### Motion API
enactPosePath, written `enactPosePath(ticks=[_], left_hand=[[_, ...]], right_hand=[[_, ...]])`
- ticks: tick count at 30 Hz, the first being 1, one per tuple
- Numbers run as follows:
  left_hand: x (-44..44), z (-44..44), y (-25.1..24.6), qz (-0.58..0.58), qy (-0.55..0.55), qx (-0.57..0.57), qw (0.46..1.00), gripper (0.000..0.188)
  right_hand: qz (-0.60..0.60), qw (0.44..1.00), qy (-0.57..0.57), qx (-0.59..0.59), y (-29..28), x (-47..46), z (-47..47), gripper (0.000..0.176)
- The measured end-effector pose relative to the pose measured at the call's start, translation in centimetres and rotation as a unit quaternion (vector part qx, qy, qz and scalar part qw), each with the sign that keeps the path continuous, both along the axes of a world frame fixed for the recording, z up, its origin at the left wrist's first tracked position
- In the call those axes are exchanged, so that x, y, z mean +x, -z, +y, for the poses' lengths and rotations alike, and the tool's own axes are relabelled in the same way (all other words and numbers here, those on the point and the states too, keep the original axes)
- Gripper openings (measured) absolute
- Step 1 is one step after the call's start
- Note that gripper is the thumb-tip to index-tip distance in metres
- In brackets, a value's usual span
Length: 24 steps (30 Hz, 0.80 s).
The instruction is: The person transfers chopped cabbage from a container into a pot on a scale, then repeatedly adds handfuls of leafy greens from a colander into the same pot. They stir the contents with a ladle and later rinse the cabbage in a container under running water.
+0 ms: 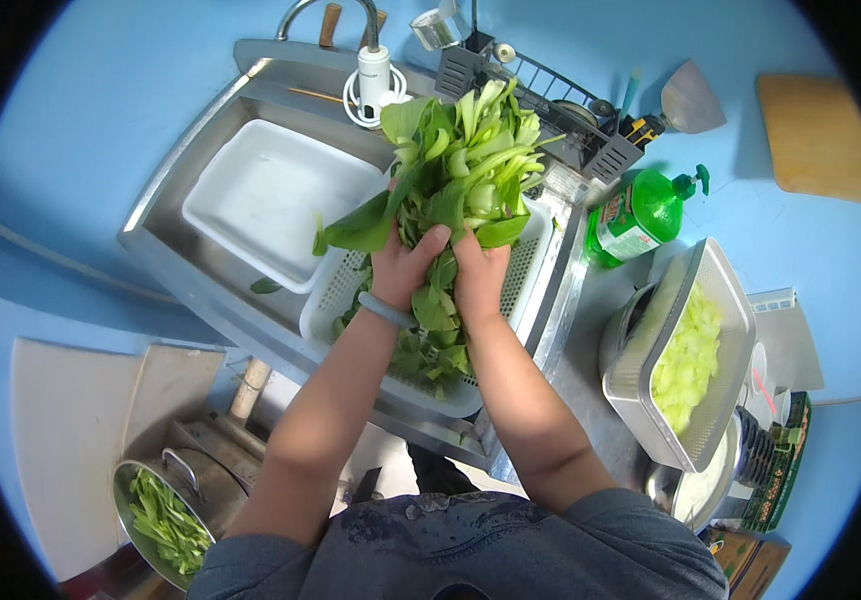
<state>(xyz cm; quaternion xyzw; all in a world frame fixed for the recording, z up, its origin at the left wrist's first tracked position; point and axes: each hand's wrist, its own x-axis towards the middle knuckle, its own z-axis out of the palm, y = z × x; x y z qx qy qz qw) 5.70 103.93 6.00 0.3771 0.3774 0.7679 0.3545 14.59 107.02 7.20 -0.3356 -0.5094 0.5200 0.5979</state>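
Observation:
Between them, my left hand [402, 266] and my right hand [481, 274] clasp a large bunch of leafy greens [468, 161], pale stems towards the top and some leaves drooping between my wrists. A light bangle circles my left wrist. Under the bunch stands a white perforated plastic basket [323, 300] with more leaves [430, 360] inside. Beside it, in the stainless steel sink [167, 202], sits a white plastic tub [273, 195]; its inside looks pale and wet. A loose leaf [266, 286] lies on the sink bottom near the tub. My palms and some fingers are hidden by the greens.
A faucet [372, 30] and a dark rack [543, 90] stand behind. At right are a green pump bottle [636, 217], a basket of cut pale-green vegetable [689, 360] and a metal pot [708, 480]. A metal pot of cut greens [167, 525] stands low at left.

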Motion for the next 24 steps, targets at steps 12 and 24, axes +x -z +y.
enactPosePath(ticks=[12,24], left_hand=[[-10.0,-14.0,-9.0,0.021,-0.139,0.066,0.988,0.084],[-21.5,-54.4,-10.4,0.124,-0.507,-0.034,0.852,0.080]], right_hand=[[0.009,0.987,-0.126,0.099,-9.2,-11.2,-11.8,0.035],[0.179,0.819,-0.545,-0.007,-10.7,-27.7,-48.2,0.034]])
